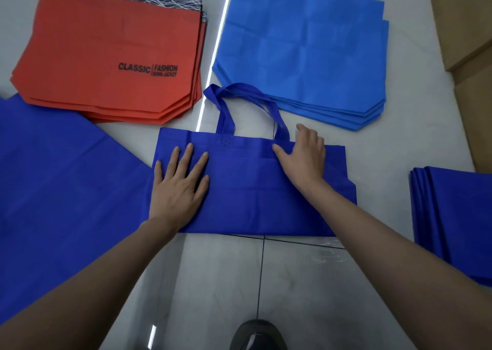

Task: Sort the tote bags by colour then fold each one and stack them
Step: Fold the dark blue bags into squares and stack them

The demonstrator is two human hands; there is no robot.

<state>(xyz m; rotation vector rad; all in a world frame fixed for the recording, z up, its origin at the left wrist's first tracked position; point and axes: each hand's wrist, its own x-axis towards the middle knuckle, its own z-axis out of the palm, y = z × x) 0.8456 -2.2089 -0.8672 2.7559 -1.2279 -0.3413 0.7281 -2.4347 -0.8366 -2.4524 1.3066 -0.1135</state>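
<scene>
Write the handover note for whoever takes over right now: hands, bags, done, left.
Both open: left hand and right hand press flat on the dark blue bag on the floor, handles out.
Beyond it: red stack, light blue stack; dark blue pile left, folded dark blue stack right.
Done: colours sorted.
Left: finish this fold, stack it right, work through the pile.

Both flat palms, left hand (177, 187) and right hand (306, 156), on a dark blue tote bag (253, 190) on the tiled floor (279, 283).
</scene>
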